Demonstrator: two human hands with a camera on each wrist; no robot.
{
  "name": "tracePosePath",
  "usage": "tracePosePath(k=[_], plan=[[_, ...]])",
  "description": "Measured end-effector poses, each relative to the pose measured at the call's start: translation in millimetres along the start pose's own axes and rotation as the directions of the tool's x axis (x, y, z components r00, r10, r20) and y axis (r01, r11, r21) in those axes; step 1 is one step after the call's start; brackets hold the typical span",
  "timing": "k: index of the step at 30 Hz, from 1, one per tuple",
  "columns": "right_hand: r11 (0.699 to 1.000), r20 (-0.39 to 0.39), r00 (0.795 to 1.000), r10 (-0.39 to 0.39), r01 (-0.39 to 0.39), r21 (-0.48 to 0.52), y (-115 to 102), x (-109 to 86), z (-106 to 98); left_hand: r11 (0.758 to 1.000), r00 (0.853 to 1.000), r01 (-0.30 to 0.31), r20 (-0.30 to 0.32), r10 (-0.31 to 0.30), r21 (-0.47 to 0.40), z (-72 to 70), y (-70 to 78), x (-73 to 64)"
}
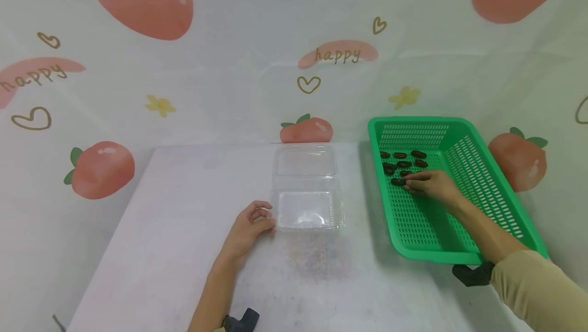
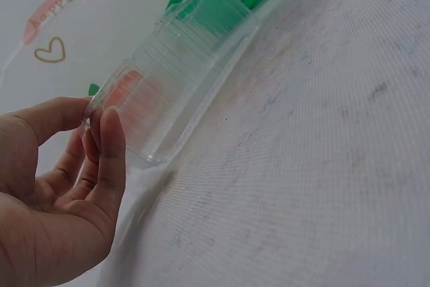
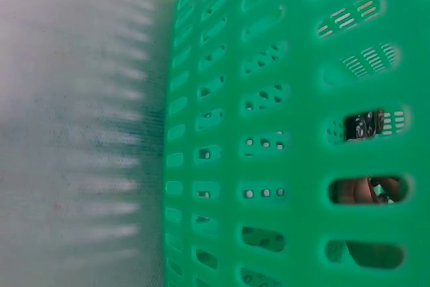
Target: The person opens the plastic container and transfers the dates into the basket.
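In the head view a clear plastic clamshell box (image 1: pixel 307 210) lies with its lid folded back on the table. My left hand (image 1: pixel 250 227) pinches the box's left rim; the left wrist view shows that rim between thumb and fingers (image 2: pixel 111 156). Inside a green plastic basket (image 1: pixel 459 257) on the right, my right hand (image 1: pixel 432 185) has its fingertips on a dark, glossy date (image 1: pixel 397 181). Several more dates (image 1: pixel 404 164) lie around it at the basket's left side. The basket wall hides most of the right hand in the right wrist view.
The white table (image 1: pixel 184 209) carries both box and basket. Behind it hangs a white sheet (image 1: pixel 239 97) printed with fruit and hearts. The basket's raised slotted walls surround the right hand, and the right forearm crosses its near rim.
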State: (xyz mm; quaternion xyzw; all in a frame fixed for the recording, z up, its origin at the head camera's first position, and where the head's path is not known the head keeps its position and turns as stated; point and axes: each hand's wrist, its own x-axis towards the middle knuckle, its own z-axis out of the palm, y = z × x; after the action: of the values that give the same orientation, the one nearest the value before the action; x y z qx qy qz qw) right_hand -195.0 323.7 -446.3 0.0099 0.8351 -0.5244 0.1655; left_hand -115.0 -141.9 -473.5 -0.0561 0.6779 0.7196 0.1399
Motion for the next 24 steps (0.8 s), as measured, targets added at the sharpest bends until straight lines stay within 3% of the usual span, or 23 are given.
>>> tracePosePath(k=[10,17,20,24], plan=[[0.987,-0.086,0.996,-0.012,-0.002,-0.16,-10,-2.9,-3,1.0,1.0,-0.017,0.005,0.017,-0.01,-1.5,1.3,-1.3],[0.968,-0.124,0.99,-0.062,0.029,-0.25,-26,-16.6,-6,0.999,0.999,-0.038,0.034,0.038,-0.013,-4.1,-1.2,-2.7],[0.959,-0.128,0.987,-0.093,0.054,-0.278,-37,-25.5,-5,0.999,0.999,-0.034,0.028,0.034,0.015,-5.2,-0.6,-3.6],[0.938,-0.138,0.98,-0.141,0.088,-0.335,-52,-37.2,0,0.99,0.999,-0.051,0.018,0.05,0.131,-6.0,4.1,-7.4]])
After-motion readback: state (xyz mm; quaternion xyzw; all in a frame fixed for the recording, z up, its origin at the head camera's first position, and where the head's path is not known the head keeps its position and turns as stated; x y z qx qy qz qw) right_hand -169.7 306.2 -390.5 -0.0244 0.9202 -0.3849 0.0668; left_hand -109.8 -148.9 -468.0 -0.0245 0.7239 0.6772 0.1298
